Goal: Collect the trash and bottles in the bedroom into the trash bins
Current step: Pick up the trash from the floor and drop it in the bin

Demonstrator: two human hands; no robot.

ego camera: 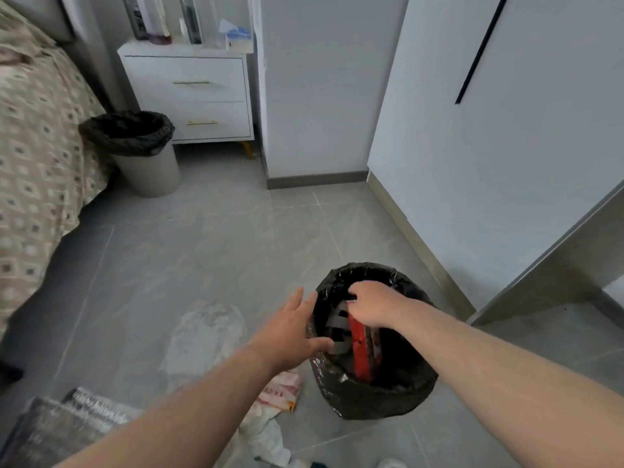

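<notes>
Bin [371,400], near: part full. R hand [374,305] inside, fingers curled on red pack [359,349]. L hand [293,329]: fingers spread, at rim. Still on floor: white bag [209,332], wrapper [282,393], magazine [67,423]. Est. approx. midway.

right hand [371,304] grips red packet [359,346] | left hand [293,327] on bin [371,396] rim

A home bedroom: a bed [37,146] with patterned cover along the left, a white nightstand [189,92] with two drawers beside it, tall wardrobe doors [489,113] on the right, grey tiled floor [202,248].
</notes>
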